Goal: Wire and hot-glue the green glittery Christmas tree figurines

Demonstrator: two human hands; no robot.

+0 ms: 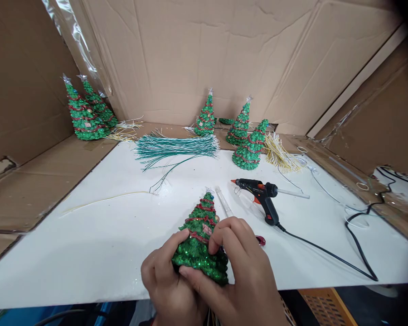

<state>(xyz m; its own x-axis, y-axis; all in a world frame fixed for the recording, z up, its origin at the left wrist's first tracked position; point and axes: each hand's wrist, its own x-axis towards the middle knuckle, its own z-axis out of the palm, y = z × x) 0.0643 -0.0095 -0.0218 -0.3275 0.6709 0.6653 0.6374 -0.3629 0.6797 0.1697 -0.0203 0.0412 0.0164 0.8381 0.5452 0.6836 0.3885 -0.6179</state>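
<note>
A small glittery green tree with red garlands and a clear star on top is held at the front edge of the white table, tilted with its tip away from me. My left hand wraps round its lower left side and base. My right hand is closed against its right side, the bent index finger on the front near a small pink piece and the thumb along the base. A dark red object lies partly hidden behind my right hand.
A black glue gun with its cord lies to the right. Green wires lie in a bundle at the back centre. More trees stand at the back and far left. Yellow and white wires lie back right. Cardboard walls enclose the table.
</note>
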